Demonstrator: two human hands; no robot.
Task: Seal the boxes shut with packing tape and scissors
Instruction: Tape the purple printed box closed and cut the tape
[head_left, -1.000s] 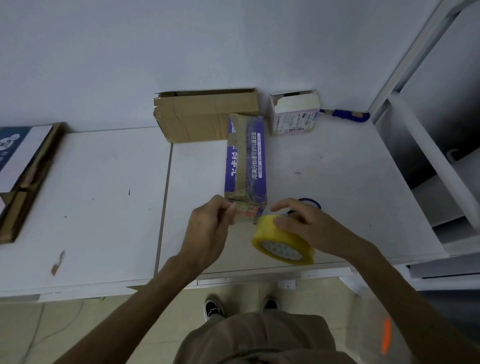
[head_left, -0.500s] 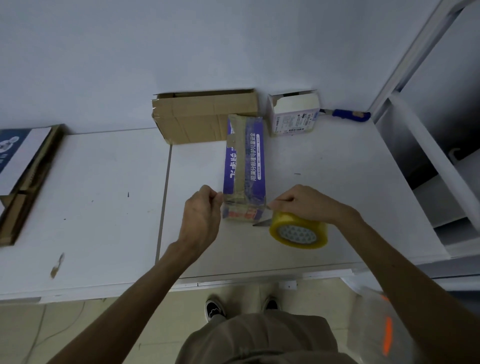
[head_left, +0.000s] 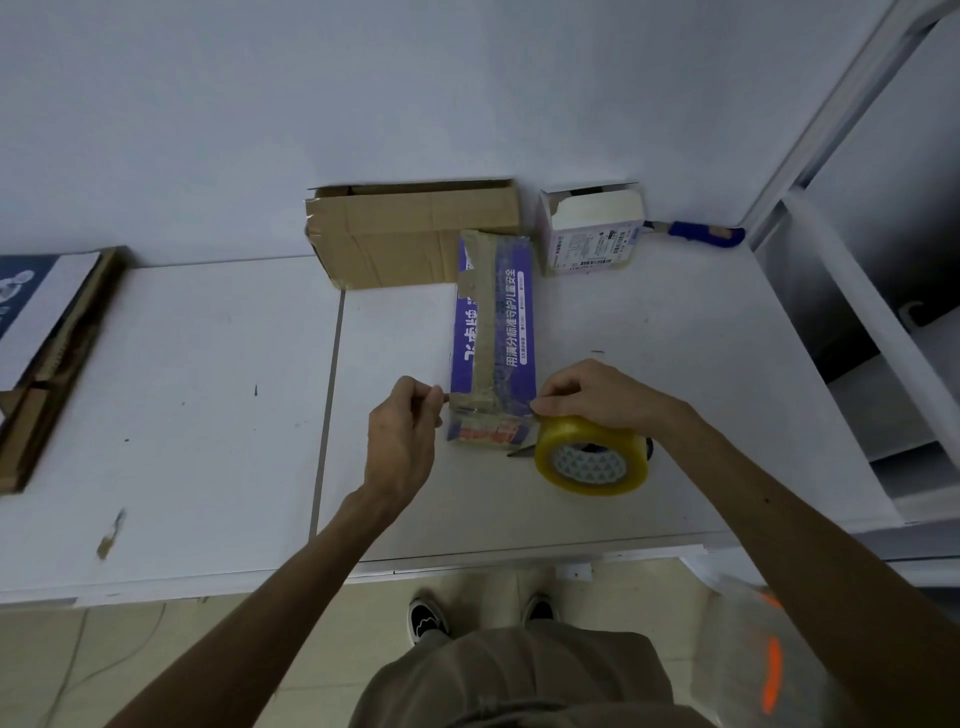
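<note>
Surface: purple box taped lengthwise; our left hand pinches tape end, right hand grips tape roll; brown box, white box unsealed.

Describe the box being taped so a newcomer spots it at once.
On the white table, toward the wall, sit three boxes. It is the long purple box reaching forward between the left hand and right hand, unlike the brown carton and small white box behind.
</note>
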